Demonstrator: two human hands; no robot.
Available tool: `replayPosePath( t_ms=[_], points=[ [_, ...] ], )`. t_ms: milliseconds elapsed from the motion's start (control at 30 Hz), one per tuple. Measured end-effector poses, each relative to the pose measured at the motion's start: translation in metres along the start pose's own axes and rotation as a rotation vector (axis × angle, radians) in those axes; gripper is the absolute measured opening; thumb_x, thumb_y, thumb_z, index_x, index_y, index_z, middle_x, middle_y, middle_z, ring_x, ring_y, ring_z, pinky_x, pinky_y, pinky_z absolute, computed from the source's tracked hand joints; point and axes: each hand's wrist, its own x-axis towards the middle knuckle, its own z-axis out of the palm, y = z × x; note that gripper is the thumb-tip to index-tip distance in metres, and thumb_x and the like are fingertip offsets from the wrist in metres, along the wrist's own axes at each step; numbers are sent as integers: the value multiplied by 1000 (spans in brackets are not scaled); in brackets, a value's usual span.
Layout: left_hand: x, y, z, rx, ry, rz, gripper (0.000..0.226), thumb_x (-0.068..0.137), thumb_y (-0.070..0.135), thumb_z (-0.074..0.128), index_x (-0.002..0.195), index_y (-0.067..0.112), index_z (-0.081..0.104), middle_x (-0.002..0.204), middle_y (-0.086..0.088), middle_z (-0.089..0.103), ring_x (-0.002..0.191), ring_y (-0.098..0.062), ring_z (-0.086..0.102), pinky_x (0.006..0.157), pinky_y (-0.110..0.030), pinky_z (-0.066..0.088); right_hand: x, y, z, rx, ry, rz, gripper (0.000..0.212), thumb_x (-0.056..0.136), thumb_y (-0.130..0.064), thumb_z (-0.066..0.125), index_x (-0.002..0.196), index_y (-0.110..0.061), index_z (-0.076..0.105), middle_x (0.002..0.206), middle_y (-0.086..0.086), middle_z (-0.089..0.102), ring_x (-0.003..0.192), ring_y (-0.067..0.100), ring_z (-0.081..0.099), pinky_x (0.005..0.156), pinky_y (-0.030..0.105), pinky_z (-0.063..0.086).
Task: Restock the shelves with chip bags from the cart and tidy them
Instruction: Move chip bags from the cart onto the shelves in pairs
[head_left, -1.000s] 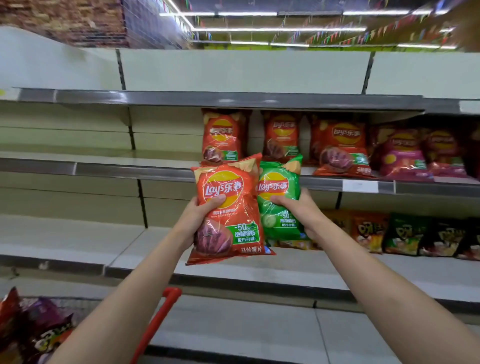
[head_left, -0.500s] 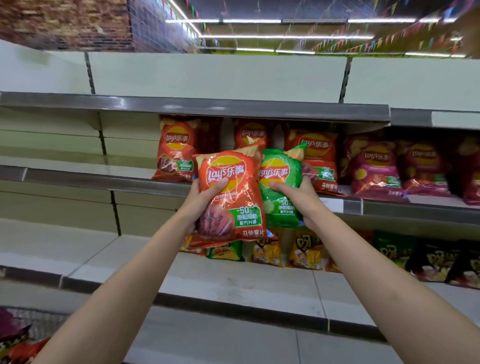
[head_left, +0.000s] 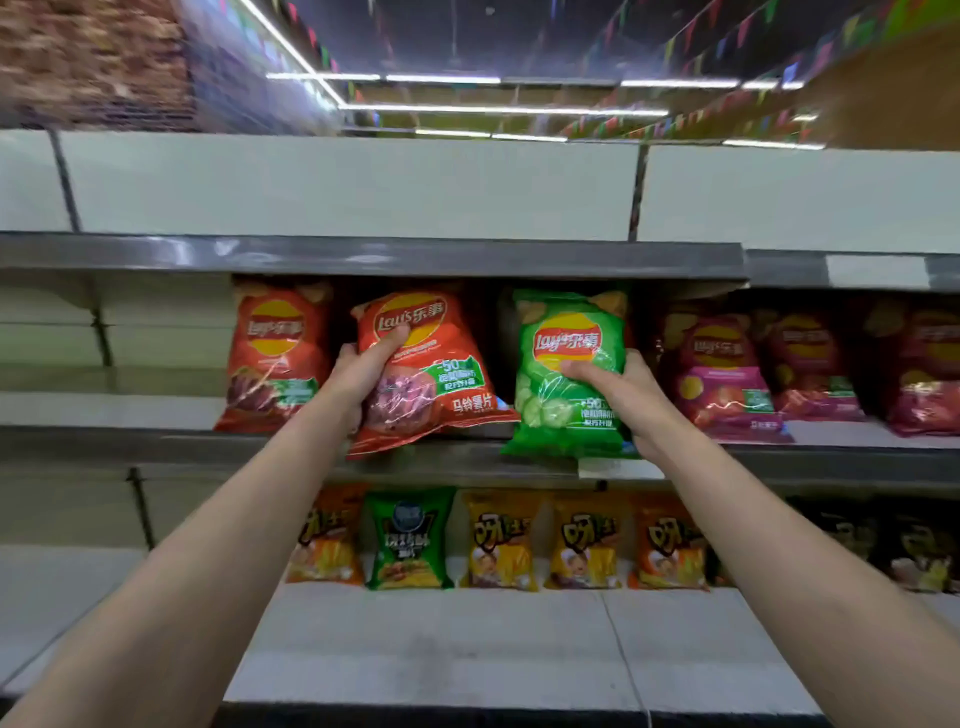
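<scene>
Gripping a red chip bag (head_left: 421, 364) by its left edge, the left hand (head_left: 363, 371) is holding it tilted at the front lip of the middle shelf (head_left: 156, 447), with the thumb lying across the yellow logo and the fingers hidden behind the pack. The bag's lower edge is hanging just past the shelf lip, so whether it is resting on the shelf is unclear. To its right, the right hand (head_left: 623, 395) is grasping a green chip bag (head_left: 569, 374) by its right side, thumb pressing on the front, and that bag is standing nearly upright with its bottom at the shelf edge, just above a white price tag (head_left: 618, 468). The two held bags are sitting near each other with a dark gap between them. Left of the red bag, another red bag (head_left: 275, 358) is leaning back on the same shelf, just beside it. Far to the right, dark pink bags (head_left: 727, 374) are lining that shelf. On the lower shelf (head_left: 467, 639), a row of orange and yellow snack bags (head_left: 582, 540) is standing with one green snack bag (head_left: 408, 538) among them. Both bare forearms are reaching up from the near corners.
</scene>
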Motion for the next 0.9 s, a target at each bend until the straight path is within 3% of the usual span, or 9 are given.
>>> replayPosePath(
  t_ms=[133, 300, 400, 533, 633, 700, 767, 833, 900],
  points=[
    [36, -2, 15, 69, 32, 73, 75, 80, 43, 73, 138, 11, 36, 127, -18, 57, 105, -35, 63, 89, -41, 51, 4, -3, -8, -44, -1, -27, 64, 77, -26, 78, 129, -15, 43, 119, 5, 63, 108, 21, 62, 100, 42, 48],
    [58, -16, 28, 391, 25, 102, 93, 72, 58, 73, 142, 14, 30, 135, -18, 52, 117, -36, 56, 103, -44, 44, 8, -2, -3, -43, 3, -14, 57, 78, -28, 77, 123, -19, 44, 116, 2, 63, 108, 21, 62, 101, 44, 47],
    [55, -17, 31, 564, 179, 256, 99, 77, 56, 70, 148, 9, 19, 149, -23, 28, 134, -41, 34, 110, -46, 33, 8, 1, 6, -39, -4, -3, 58, 77, -29, 78, 123, -20, 44, 117, 3, 63, 108, 23, 63, 101, 46, 47],
    [42, -7, 36, 674, 291, 530, 75, 82, 42, 70, 136, 2, 39, 142, -26, 33, 134, -40, 28, 111, -44, 29, 10, 4, 14, -21, 2, 9, 56, 75, -30, 79, 119, -21, 45, 116, 3, 64, 108, 23, 63, 100, 46, 48],
    [23, -6, 46, 518, 174, 636, 37, 85, 35, 69, 108, 8, 58, 120, -17, 56, 119, -32, 48, 101, -35, 37, 8, 6, 17, 18, -11, 23, 59, 73, -33, 80, 121, -19, 47, 116, 4, 65, 107, 23, 63, 99, 46, 49],
    [6, -9, 56, 389, 60, 572, 31, 86, 41, 68, 98, 15, 57, 103, -7, 65, 103, -25, 60, 94, -36, 46, 3, 6, 17, 53, -24, 33, 59, 74, -31, 80, 122, -17, 48, 115, 5, 66, 104, 23, 65, 96, 46, 51],
    [-14, -13, 69, 267, -101, 446, 39, 87, 43, 65, 108, 11, 55, 106, -10, 66, 96, -22, 64, 88, -41, 53, -5, 8, 12, 96, -45, 45, 61, 73, -29, 81, 123, -15, 48, 115, 7, 67, 102, 24, 67, 92, 46, 54],
    [-34, -18, 86, 179, -264, 337, 56, 87, 46, 63, 123, 6, 50, 118, -12, 62, 99, -18, 63, 85, -34, 54, -15, 8, 2, 124, -65, 45, 64, 72, -28, 82, 126, -14, 49, 115, 8, 68, 101, 24, 68, 91, 45, 55],
    [-55, -23, 103, 203, -375, 274, 75, 80, 61, 61, 131, 8, 47, 125, -2, 58, 109, -15, 59, 93, -30, 48, -28, 8, -14, 119, -82, 32, 65, 73, -28, 81, 128, -14, 50, 114, 7, 69, 101, 23, 69, 91, 44, 55]
  ],
)
